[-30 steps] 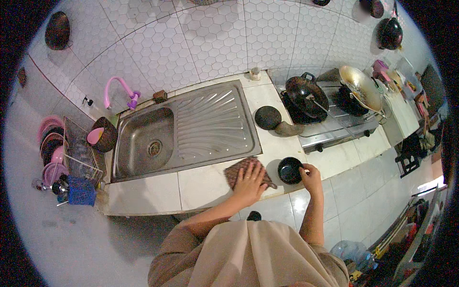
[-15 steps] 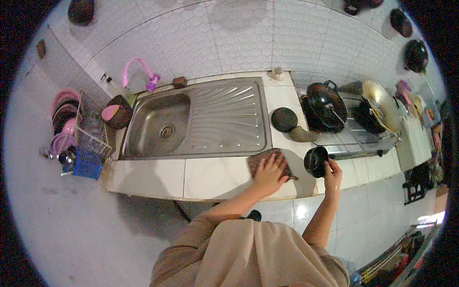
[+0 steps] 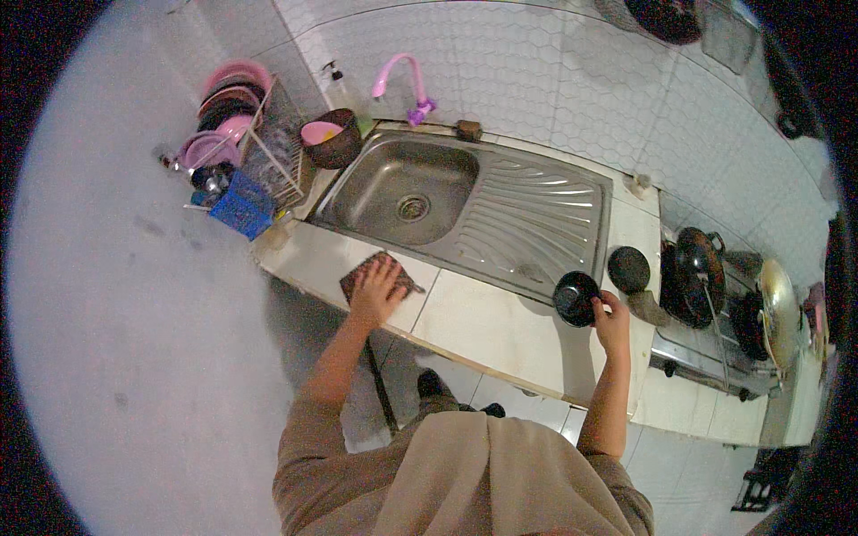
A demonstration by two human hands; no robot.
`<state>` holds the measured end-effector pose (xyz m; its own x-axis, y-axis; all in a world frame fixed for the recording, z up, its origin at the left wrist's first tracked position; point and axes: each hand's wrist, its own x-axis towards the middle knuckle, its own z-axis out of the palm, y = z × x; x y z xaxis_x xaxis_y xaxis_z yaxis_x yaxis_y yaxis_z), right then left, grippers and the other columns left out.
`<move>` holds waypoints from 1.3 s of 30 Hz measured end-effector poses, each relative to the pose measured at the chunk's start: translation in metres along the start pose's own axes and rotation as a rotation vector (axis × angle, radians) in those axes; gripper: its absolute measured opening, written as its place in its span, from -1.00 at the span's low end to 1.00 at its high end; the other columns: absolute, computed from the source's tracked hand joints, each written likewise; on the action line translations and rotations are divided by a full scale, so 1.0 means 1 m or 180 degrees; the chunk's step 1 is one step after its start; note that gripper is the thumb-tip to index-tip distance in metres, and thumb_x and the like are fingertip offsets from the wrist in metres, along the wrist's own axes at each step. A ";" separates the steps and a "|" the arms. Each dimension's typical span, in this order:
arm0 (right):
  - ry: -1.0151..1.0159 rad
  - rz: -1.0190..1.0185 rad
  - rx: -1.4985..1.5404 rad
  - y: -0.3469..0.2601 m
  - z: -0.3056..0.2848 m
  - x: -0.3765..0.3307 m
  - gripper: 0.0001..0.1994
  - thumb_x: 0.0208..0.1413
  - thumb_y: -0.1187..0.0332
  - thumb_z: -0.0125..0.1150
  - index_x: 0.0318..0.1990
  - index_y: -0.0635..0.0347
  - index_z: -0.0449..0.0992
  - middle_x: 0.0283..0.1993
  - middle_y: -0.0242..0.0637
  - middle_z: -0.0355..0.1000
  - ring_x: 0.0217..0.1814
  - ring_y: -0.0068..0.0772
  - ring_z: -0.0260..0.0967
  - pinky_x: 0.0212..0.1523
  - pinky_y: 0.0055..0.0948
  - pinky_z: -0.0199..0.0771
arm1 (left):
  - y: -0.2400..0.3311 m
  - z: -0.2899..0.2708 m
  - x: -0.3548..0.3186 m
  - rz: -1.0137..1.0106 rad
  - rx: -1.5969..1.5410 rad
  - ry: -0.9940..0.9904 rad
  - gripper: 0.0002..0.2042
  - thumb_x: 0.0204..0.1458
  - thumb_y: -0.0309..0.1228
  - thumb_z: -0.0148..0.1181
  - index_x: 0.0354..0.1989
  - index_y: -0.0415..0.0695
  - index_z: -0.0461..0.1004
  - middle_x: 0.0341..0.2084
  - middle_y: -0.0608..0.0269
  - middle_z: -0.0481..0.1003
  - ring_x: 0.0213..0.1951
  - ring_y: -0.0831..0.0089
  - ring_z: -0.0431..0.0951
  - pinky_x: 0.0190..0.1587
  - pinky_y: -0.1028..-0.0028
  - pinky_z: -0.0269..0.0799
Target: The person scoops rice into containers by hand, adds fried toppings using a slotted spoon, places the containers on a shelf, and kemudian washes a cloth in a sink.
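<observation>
My left hand [image 3: 380,295] lies flat with fingers spread on a brown patterned cloth [image 3: 354,279], which rests on the white tiled counter edge in front of the sink basin. Over the counter to the right, my right hand [image 3: 613,323] is closed on the side of a small round black bowl [image 3: 573,297], holding it raised with its dark inside facing up. Below the bowl its shadow falls on the tiles. Between the hands and the wall is the steel sink [image 3: 413,234] with its ribbed drainboard [image 3: 527,223].
A dish rack [image 3: 277,152] with pink bowls and a blue basket [image 3: 241,207] stands left, beside a dark brown bowl [image 3: 332,154]. A pink faucet [image 3: 420,85] rises behind the sink. Right are a round black object [image 3: 628,268], a grey-brown cloth [image 3: 648,308] and a stove with a black wok [image 3: 700,268].
My left hand and the cloth have slid left along the counter, from beside the drainboard to before the basin. My right hand has carried the bowl left, near the drainboard corner. The view has turned.
</observation>
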<state>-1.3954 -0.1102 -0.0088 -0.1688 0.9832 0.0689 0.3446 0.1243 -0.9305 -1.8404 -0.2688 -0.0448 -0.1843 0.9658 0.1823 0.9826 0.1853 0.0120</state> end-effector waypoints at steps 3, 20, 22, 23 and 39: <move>0.0171 -0.0396 -0.0621 0.016 -0.011 0.009 -0.80 0.04 0.44 0.02 -0.22 0.41 0.39 -0.40 -0.23 0.40 -0.54 -0.53 0.35 -0.61 -0.57 0.33 | -0.045 -0.002 0.006 -0.0447 -0.0028 0.0001 -0.45 0.05 -0.01 -0.15 0.19 0.00 0.11 0.23 0.18 -0.01 0.25 0.17 -0.05 0.17 0.00 -0.12; 0.0241 0.0614 -0.1184 0.118 -0.093 -0.020 -0.75 0.01 0.41 0.04 -0.17 0.37 0.37 -0.40 -0.20 0.42 -0.41 -0.42 0.33 -0.44 -0.47 0.28 | -0.191 0.000 0.015 -0.0259 -0.0140 0.0419 -0.49 -0.01 -0.02 -0.05 0.14 0.12 0.20 0.18 0.26 0.11 0.22 0.21 0.04 0.18 0.06 -0.11; 0.0827 0.0794 -0.1235 0.094 -0.080 -0.022 -0.72 0.03 0.35 0.08 -0.16 0.38 0.37 -0.42 -0.25 0.42 -0.43 -0.43 0.32 -0.41 -0.49 0.27 | -0.211 -0.001 0.021 -0.0293 -0.0231 0.0375 -0.49 0.00 -0.01 -0.05 0.14 0.12 0.20 0.19 0.26 0.10 0.22 0.21 0.04 0.18 0.07 -0.11; 0.1110 0.0879 -0.1889 0.074 -0.074 -0.026 -0.65 0.04 0.28 0.09 -0.09 0.37 0.34 -0.36 -0.20 0.42 -0.40 -0.44 0.31 -0.34 -0.49 0.29 | -0.219 -0.002 0.025 -0.0321 -0.0264 0.0234 -0.47 0.01 0.03 -0.10 0.16 0.13 0.17 0.21 0.28 0.05 0.24 0.23 -0.01 0.20 0.08 -0.16; -0.1556 -0.0945 -0.0513 -0.178 0.385 0.034 -0.66 0.09 0.31 0.00 0.04 0.13 0.29 0.06 -0.13 0.25 0.08 -0.27 0.22 0.02 -0.39 0.23 | -0.092 0.031 0.086 0.0079 -0.1367 -0.0173 -0.52 0.08 -0.21 -0.14 0.18 -0.06 0.06 0.10 0.10 0.20 0.17 0.14 0.12 0.20 0.10 -0.11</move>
<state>-1.8179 -0.1505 0.0202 -0.6719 0.7326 0.1086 0.3471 0.4410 -0.8277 -1.9473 -0.1974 -0.0610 -0.1501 0.9793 0.1357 0.9047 0.0807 0.4184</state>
